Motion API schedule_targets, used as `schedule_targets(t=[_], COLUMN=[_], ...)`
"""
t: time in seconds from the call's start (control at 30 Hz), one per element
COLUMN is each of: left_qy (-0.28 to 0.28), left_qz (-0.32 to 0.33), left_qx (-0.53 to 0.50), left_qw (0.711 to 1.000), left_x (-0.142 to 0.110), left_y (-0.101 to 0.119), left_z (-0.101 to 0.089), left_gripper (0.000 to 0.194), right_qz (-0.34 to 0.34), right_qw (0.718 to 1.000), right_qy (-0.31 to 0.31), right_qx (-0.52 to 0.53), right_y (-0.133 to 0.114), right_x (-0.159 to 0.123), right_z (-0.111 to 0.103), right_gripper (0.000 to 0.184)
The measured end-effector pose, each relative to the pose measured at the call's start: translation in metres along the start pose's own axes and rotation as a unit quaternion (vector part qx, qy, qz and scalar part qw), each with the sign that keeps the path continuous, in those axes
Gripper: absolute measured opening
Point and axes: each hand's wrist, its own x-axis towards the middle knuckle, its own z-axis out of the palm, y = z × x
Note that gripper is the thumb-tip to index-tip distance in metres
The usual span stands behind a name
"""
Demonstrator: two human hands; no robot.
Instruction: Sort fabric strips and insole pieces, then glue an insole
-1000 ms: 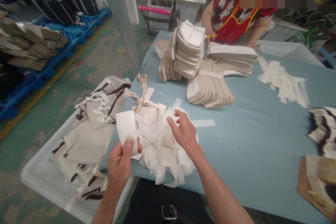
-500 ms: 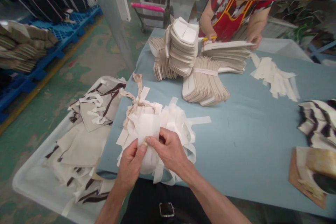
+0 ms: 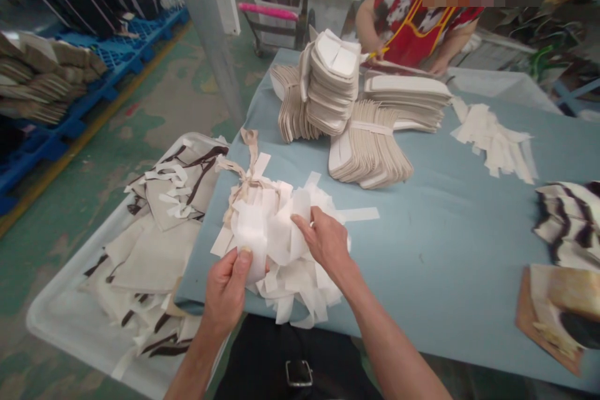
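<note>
The left hand [image 3: 227, 290] grips a bunch of white strips [image 3: 253, 247], its thumb pressed on top and its fingers behind them. The right hand [image 3: 328, 240] has its thumb and fingers closed on the end of a translucent strip [image 3: 300, 205], a little to the right of the bunch. Both hands are above a loose pile of white strips [image 3: 300, 281] near the near left corner of the blue-covered desk [image 3: 450, 250]. One flat strip [image 3: 360, 214] sticks out of the pile to the right, and a knotted beige tie [image 3: 250, 156] lies at its far side, by the desk's left edge. Toward the far left corner are stacked bundles of beige fabric pieces [image 3: 332, 84]; the nearest bundle [image 3: 370, 147] has a pale band around it. Just right of them, at the far edge, lies a flatter stack [image 3: 407, 97], with a co-worker [image 3: 417, 31] in a red apron behind it. More white strips [image 3: 497, 137] are spread to the right of that stack. Against the desk's left side, a white plastic bin [image 3: 60, 331] holds cream fabric pieces [image 3: 154, 256] with dark brown strips. A black-and-white striped bundle [image 3: 569, 222] lies by the right edge.
</note>
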Motion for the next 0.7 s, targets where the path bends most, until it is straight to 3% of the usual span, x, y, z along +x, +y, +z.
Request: schedule_targets(t=[0.07,0.1,0.17,0.23,0.27,0.3,0.4,0.47,0.6,0.7], left_qy=[-0.014,-0.017,-0.024,-0.041,-0.05,-0.054,-0.05,-0.047,-0.034,0.04], left_qz=[0.015,0.024,0.038,0.045,0.045,0.043,0.023,0.001,-0.041,-0.041], left_qx=[0.011,0.014,0.016,0.012,0.011,0.012,0.012,-0.005,-0.037,-0.038], left_qw=[1.0,0.999,0.999,0.998,0.998,0.998,0.998,0.999,0.998,0.998], left_x=[-0.001,-0.002,-0.003,-0.003,-0.003,-0.003,-0.003,-0.003,-0.004,0.0], left_y=[0.007,0.009,0.013,0.015,0.015,0.014,0.01,0.006,-0.004,-0.011], left_z=[0.0,0.001,0.003,0.005,0.006,0.007,0.009,0.011,0.016,0.01], left_gripper=[0.061,0.059,0.055,0.054,0.054,0.054,0.05,0.048,0.054,0.054], right_qz=[-0.023,-0.025,-0.025,-0.027,-0.024,-0.018,0.006,0.027,0.072,0.084], right_qw=[0.999,1.0,0.985,0.939,0.922,0.919,0.961,0.973,0.958,0.95], right_qy=[0.021,0.0,-0.11,-0.23,-0.255,-0.251,-0.156,-0.123,-0.108,-0.043], right_qx=[-0.019,0.013,0.131,0.255,0.292,0.303,0.229,0.196,0.255,0.297], right_y=[-0.005,-0.01,-0.025,-0.04,-0.046,-0.05,-0.052,-0.048,-0.037,-0.023], right_x=[-0.001,-0.004,-0.014,-0.027,-0.032,-0.037,-0.044,-0.044,-0.042,-0.037], right_z=[-0.008,-0.011,-0.015,-0.013,-0.01,-0.006,0.007,0.014,0.02,0.012], right_gripper=[0.036,0.037,0.037,0.039,0.039,0.037,0.037,0.038,0.039,0.04])
